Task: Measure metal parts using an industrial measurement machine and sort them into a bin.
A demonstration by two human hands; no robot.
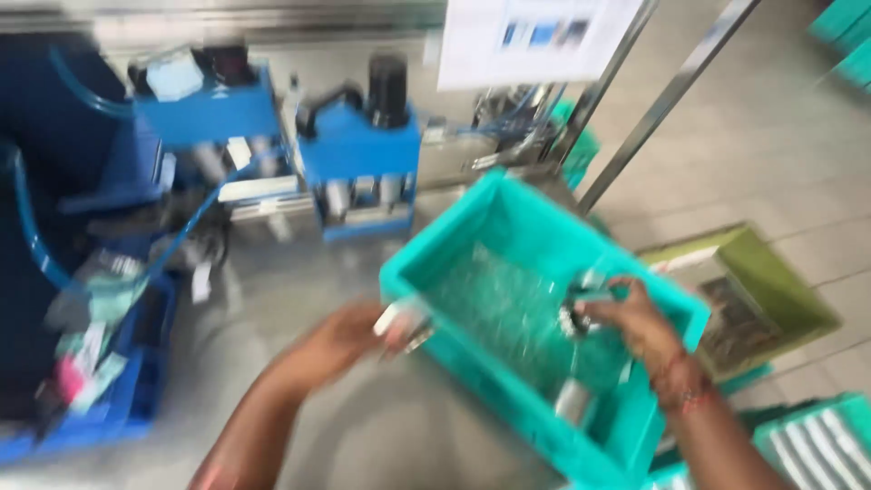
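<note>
1. A teal crate is seen tilted on the grey table, its open side turned toward the camera; the frame is motion-blurred throughout
2. The left hand is placed at the crate's near-left rim, fingers curled around a small pale part; the part's kind cannot be told through the blur
3. The right hand is reached inside the crate at its right side, closed on a small dark and silvery piece; a red thread band is worn at that wrist
4. A shiny cylindrical piece is seen low in the crate, near the right forearm; whether it is touched cannot be told
5. Two blue press-like fixtures are mounted behind the crate on the table, with blue hoses running at the left
6. A blue bin with mixed small items is noted at the far left, well apart from the hands
7. A green tray lies on the tiled floor to the right; another teal crate with pale strips is seen at the lower right corner
8. A white sheet hangs above, beside slanted metal bars
</note>
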